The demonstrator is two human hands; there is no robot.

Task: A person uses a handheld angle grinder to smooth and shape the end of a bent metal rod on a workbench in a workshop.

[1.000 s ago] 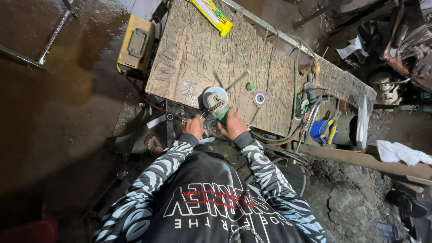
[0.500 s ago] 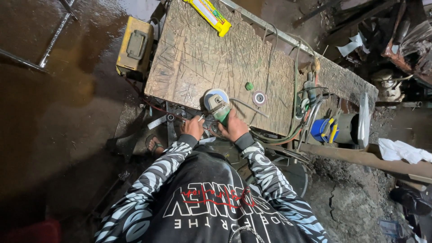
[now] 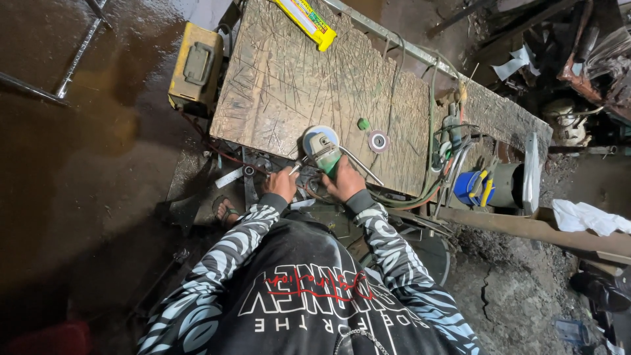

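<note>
A green angle grinder point(image 3: 325, 153) with a pale disc guard lies at the near edge of a scratched wooden workbench point(image 3: 296, 85). My right hand point(image 3: 344, 183) grips the grinder's green body. My left hand point(image 3: 282, 184) holds a thin metal tool point(image 3: 296, 167) whose tip points at the grinder's head. Both arms wear black-and-white striped sleeves. A round disc with a metal centre point(image 3: 378, 141) and a small green cap point(image 3: 363, 123) lie on the bench just right of the grinder.
A yellow metal box point(image 3: 196, 66) sits at the bench's left end, a yellow tube point(image 3: 305, 21) at its far edge. Cables, a blue can with pliers point(image 3: 473, 187) and scrap metal crowd the right. The wet floor point(image 3: 79, 171) lies left; a sandalled foot point(image 3: 227, 210) shows below.
The view has shifted slightly; my hands stay on the grinder and the thin tool at the bench edge, with only small movement.
</note>
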